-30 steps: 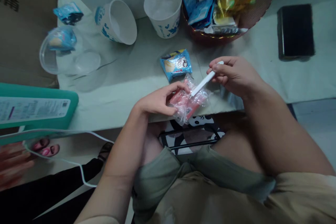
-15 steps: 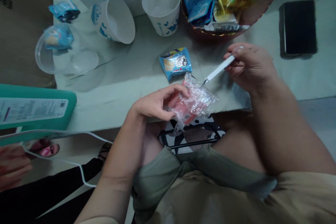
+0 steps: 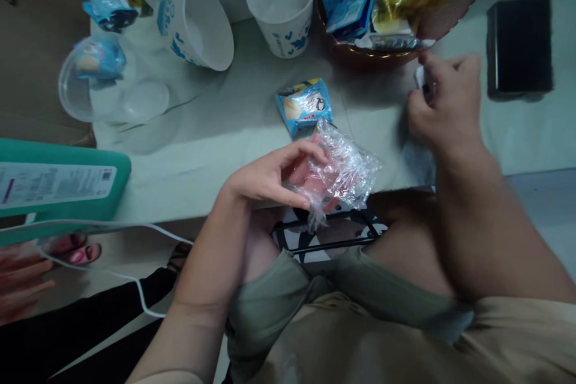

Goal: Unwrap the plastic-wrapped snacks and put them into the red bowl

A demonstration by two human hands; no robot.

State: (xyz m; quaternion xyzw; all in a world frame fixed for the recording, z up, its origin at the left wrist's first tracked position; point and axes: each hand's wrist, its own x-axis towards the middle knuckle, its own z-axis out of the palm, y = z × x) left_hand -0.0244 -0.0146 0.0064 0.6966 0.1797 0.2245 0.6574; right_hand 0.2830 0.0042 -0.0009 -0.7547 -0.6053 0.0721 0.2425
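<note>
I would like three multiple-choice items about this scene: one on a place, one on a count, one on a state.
1. Where does the blue snack packet lie?
A. on the table beyond the left hand
B. inside the brown basket
C. in a paper cup

2. How many white paper cups with blue print are on the table?
A. one
B. two
C. four

3. How is the left hand placed?
A. flat on the table
B. closed on the clear plastic bag with red contents
C. inside a cup

Answers:
1 A: the packet rests on the bare table, just past the fingers.
2 B: one tilted cup and one upright cup show.
3 B: its fingers pinch the clear plastic bag at the table edge.
</note>
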